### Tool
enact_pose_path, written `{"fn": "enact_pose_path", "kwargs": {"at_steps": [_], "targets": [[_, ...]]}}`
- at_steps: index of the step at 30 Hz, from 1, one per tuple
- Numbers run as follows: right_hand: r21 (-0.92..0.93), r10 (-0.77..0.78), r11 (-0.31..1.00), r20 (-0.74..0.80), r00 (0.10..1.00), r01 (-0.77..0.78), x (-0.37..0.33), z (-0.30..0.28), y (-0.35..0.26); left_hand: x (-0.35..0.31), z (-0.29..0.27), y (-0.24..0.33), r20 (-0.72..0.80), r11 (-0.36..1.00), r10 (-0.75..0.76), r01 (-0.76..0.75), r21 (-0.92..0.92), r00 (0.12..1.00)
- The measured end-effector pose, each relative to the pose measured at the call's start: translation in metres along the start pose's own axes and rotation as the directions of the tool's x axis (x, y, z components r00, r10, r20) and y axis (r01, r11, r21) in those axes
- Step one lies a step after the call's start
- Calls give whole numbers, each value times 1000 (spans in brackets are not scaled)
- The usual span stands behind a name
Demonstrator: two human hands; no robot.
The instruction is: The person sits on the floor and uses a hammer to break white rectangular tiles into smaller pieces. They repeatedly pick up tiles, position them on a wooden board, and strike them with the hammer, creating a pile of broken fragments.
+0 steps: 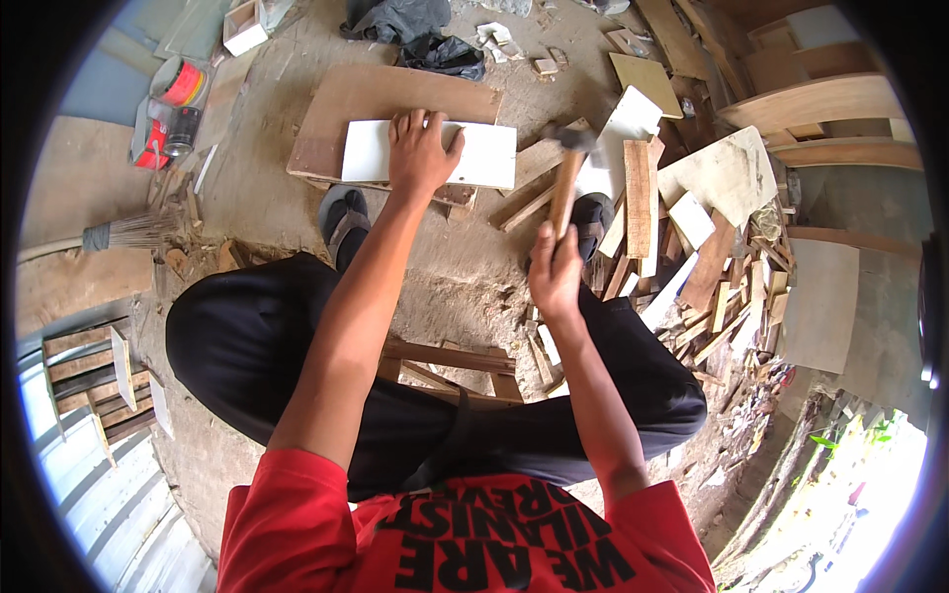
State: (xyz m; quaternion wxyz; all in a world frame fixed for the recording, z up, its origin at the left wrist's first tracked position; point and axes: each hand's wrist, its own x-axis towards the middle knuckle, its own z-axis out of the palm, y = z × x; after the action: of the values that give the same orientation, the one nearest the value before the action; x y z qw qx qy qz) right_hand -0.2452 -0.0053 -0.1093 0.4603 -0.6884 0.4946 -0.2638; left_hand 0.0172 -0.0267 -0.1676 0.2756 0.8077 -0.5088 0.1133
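Note:
My left hand (423,150) lies flat on a white rectangular board (486,156), fingers spread over its top edge. The white board rests on a larger brown plywood sheet (376,99) on the ground. My right hand (556,269) grips the wooden handle of a hammer (566,183). The hammer is raised, and its dark metal head sits just right of the white board's far corner. I am seated low with my knees spread, black trousers on both sides.
A heap of wood offcuts (692,257) fills the right side. A hand broom (129,232) lies at left, near cans and a tape roll (178,84). A black cloth (415,30) is at the top. A wooden stool frame (445,366) sits under me.

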Motion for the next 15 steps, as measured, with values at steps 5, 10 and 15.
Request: {"fn": "enact_pose_path", "kwargs": {"at_steps": [5,10,15], "targets": [[-80,-43,996,-1,999,43,-4,-1,2,4,-3,1,-14,999,-15,15,50,1000],[-53,-188,981,-82,979,184,-8,3,7,-1,-3,2,-18,998,-13,14,61,1000],[-112,-122,987,-16,992,119,3,4,18,2,-4,1,18,998,-35,34,57,999]]}}
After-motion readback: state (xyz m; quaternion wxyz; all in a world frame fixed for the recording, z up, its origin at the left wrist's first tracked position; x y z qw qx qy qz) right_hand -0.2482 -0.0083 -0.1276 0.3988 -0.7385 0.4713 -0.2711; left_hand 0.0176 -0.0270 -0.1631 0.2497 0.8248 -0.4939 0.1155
